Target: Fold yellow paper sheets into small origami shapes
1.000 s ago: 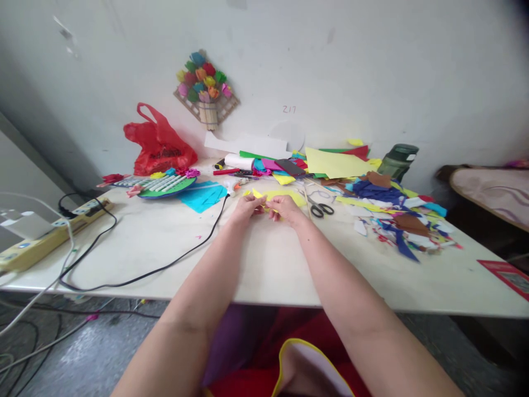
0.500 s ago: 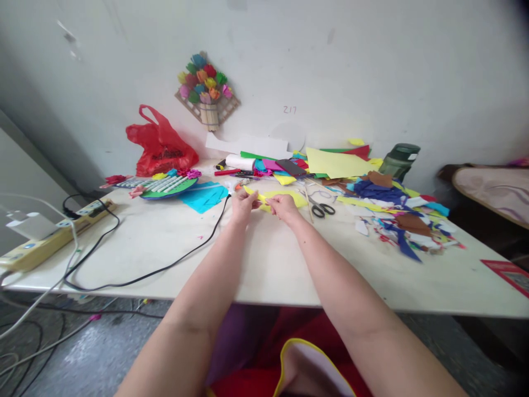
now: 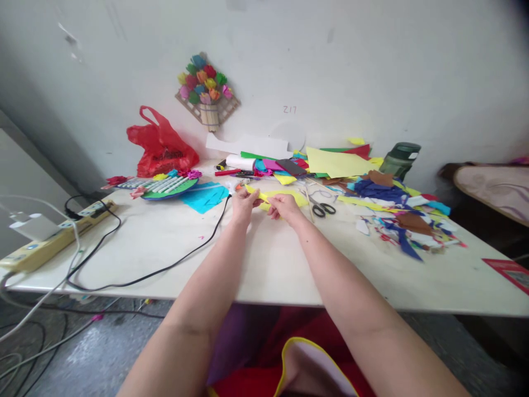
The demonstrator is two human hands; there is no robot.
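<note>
Left hand [image 3: 244,206] and right hand [image 3: 286,208] each pinch a yellow strip [image 3: 263,196], fingers closed; the strip spans the gap between both grips. Yellow paper [image 3: 299,197] lies just behind the right hand, black-handled scissors [image 3: 322,208] right of the grip, blue sheets [image 3: 205,198] left.

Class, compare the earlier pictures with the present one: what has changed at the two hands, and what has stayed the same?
The left hand and right hand have drawn slightly apart, so more of the yellow strip shows between them. Both still hold it. The scissors, red bag and bottle stayed put.
</note>
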